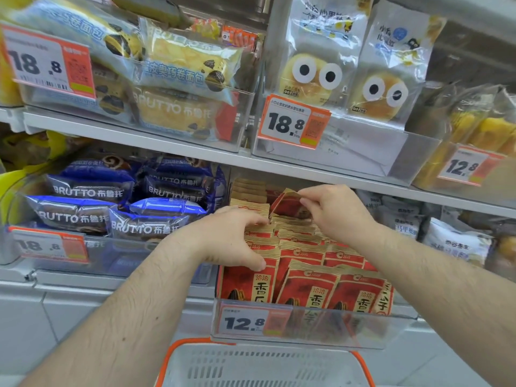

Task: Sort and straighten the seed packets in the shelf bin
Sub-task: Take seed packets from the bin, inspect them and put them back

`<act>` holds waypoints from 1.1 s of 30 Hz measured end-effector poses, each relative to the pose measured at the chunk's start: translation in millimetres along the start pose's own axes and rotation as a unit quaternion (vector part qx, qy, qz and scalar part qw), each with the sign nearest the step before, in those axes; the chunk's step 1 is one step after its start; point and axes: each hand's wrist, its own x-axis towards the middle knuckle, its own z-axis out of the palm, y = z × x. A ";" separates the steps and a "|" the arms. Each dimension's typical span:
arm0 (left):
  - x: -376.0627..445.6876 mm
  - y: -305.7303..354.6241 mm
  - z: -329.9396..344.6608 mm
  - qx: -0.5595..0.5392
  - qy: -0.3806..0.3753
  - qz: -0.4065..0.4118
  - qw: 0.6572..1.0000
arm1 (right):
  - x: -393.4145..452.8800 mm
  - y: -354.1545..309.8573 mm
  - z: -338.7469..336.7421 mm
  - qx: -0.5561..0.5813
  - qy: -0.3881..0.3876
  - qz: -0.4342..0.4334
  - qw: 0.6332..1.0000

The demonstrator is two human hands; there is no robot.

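Reaching into the clear shelf bin [307, 340], a person pinched the top corner of one tilted seed packet [287, 205] with the right hand [332, 210], apparently to pull it upright. The left hand [231, 236], thumb and fingers curled over the left rows of seed packets [307, 286], seemingly steadied them near the bin's left wall above the 12.8 price tag [245, 322].

There is a single view, from a wide-angle camera worn on the person's head. It faces forward and slightly down at a shop shelf, close enough that both forearms reach in from the bottom corners. The clear shelf bin [307, 325] sits low and centre, the upper shelf fills the top, and a basket [265, 364] rim cuts the bottom edge. Straight shelf edges bow toward the frame's borders.
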 end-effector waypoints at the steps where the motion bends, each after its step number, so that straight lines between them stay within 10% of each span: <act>1: -1.8 0.9 0.1 0.004 -0.001 -0.002 1.000 | -4.3 0.5 -1.5 -0.006 0.042 -0.015 0.999; 7: -12.7 19.4 10.7 0.066 0.081 0.016 0.994 | -22.8 -8.9 -19.5 -0.033 0.252 -0.103 0.962; 13: -29.9 37.2 13.0 -0.137 0.289 0.093 0.943 | -25.3 -29.7 -57.0 0.070 0.376 -0.090 0.919; 18: -47.1 44.1 4.8 -0.259 0.363 0.118 0.887 | -29.3 -55.0 -87.2 0.253 0.237 0.021 0.938; 25: -60.9 53.6 17.4 -0.427 0.221 0.104 0.871 | -55.2 -67.2 -77.9 0.265 0.021 0.018 0.964; 33: -62.2 55.2 60.7 -0.578 0.113 -0.011 0.808 | -88.9 -57.6 -43.4 0.238 0.034 0.050 0.969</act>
